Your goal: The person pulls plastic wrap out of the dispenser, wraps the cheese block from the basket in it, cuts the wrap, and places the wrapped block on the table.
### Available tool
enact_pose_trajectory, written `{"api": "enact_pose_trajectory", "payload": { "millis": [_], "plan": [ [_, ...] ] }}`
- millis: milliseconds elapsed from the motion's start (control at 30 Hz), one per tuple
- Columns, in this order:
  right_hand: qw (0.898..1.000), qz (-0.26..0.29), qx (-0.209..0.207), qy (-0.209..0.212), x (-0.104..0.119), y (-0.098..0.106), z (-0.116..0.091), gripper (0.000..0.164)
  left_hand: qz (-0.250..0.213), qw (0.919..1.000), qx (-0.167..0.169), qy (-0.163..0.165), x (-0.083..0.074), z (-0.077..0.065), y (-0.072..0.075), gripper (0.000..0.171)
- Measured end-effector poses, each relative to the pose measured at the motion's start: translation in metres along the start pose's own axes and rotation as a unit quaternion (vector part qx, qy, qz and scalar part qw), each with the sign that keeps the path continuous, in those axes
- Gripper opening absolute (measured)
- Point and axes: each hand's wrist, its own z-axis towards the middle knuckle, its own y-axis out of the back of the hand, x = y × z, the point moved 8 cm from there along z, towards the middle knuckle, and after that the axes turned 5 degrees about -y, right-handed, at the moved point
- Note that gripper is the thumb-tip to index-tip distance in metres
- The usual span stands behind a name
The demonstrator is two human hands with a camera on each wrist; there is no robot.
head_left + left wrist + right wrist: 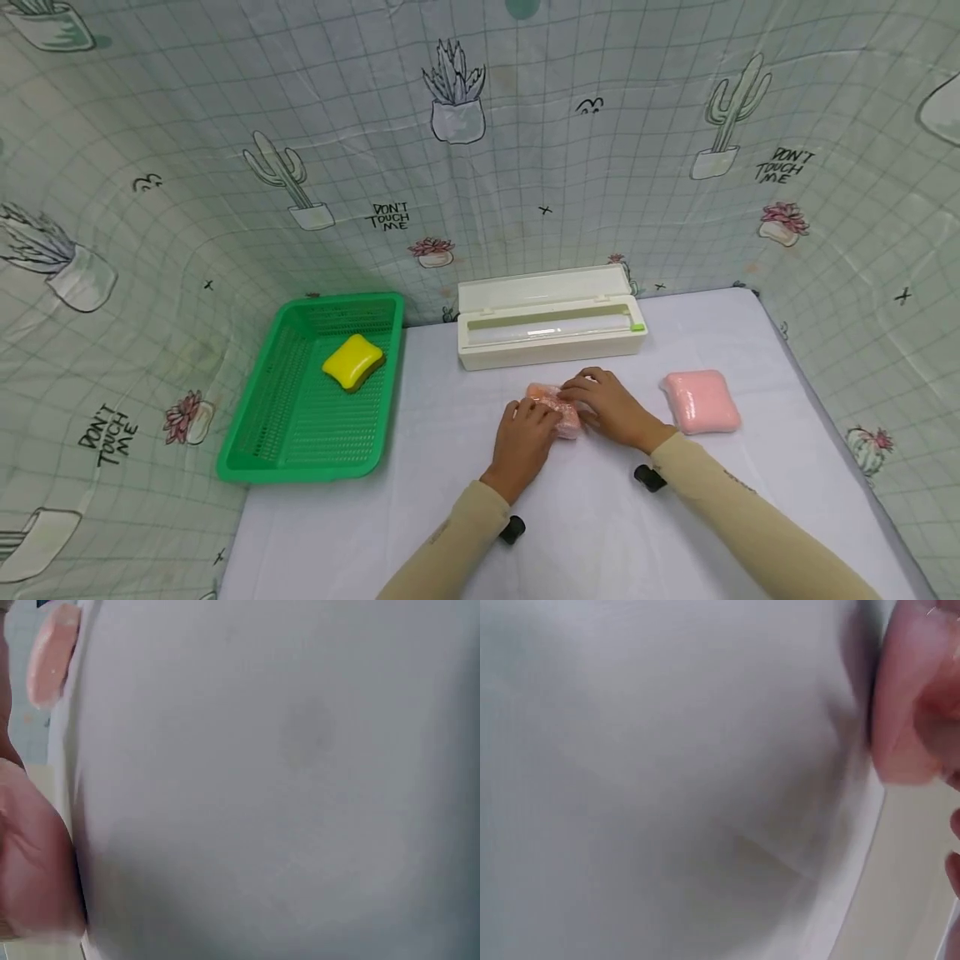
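Observation:
A pink sponge (567, 421), covered in shiny, wrinkled clear film, lies on the white table between both hands. The left hand (522, 442) holds it from the near left, fingers bent over its top. From the right, the right hand (609, 406) grips its edge, the thumb low on the side and the fingers arched above. In the left wrist view the same sponge (37, 862) shows at the left edge, close over the cloth. The right wrist view has the sponge (904, 697) at upper right, a fingertip pressed against it.
Behind the hands stands a white cling film box (551, 346), lid raised, a roll inside. A second pink sponge (702, 402) with a glossy surface lies at right. On the left, a green basket (300, 472) contains a yellow sponge (354, 360). A patterned curtain (525, 175) surrounds the table.

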Motion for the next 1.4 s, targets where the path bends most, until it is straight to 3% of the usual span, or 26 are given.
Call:
{"api": "enact_pose_trajectory", "payload": {
  "millis": [100,167,233,367,400,467,600,733,833,1067,1267,1400],
  "plan": [
    [0.998,0.06,-0.003,-0.015,-0.004,0.008,-0.003,0.032,-0.114,0.9919,-0.036,0.042,0.011,-0.006,0.006,0.027],
    [0.995,0.094,0.001,-0.03,-0.005,0.013,-0.005,0.028,-0.199,0.9759,-0.053,0.071,0.018,-0.009,0.009,0.027],
    [0.991,0.124,0.011,-0.052,-0.006,0.015,-0.007,0.026,-0.286,0.9502,-0.052,0.112,0.024,-0.012,0.01,0.028],
    [0.978,0.166,0.041,-0.116,-0.008,0.016,-0.009,0.022,-0.431,0.8828,-0.019,0.186,0.033,-0.017,0.004,0.033],
    [0.975,0.173,0.048,-0.132,-0.009,0.015,-0.009,0.021,-0.448,0.8721,-0.007,0.196,0.033,-0.019,0.001,0.034],
    [0.97,0.168,0.06,-0.163,-0.012,0.012,-0.009,0.019,-0.46,0.8639,0.018,0.205,0.033,-0.022,-0.006,0.036],
    [0.974,0.124,0.054,-0.182,-0.012,0.004,-0.007,0.014,-0.414,0.8844,0.061,0.207,0.031,-0.027,-0.015,0.04],
    [0.985,0.073,0.011,-0.159,-0.007,0.004,-0.007,0.017,-0.368,0.9094,0.062,0.183,0.031,-0.026,-0.015,0.044],
    [0.991,0.035,0.005,-0.132,0.001,0.003,-0.012,0.031,-0.335,0.9268,0.073,0.154,0.029,-0.025,-0.015,0.047],
    [0.994,-0.024,0.052,-0.091,0.014,-0.006,-0.031,0.08,-0.254,0.9529,0.132,0.099,0.023,-0.027,-0.021,0.075],
    [0.995,-0.049,0.025,-0.081,0.018,-0.004,-0.043,0.076,-0.186,0.9739,0.111,0.066,0.013,-0.021,-0.017,0.069],
    [0.995,-0.048,0.01,-0.082,0.018,0.005,-0.054,0.072,-0.152,0.9802,0.115,0.052,-0.002,-0.018,-0.017,0.068]
  ]
}}
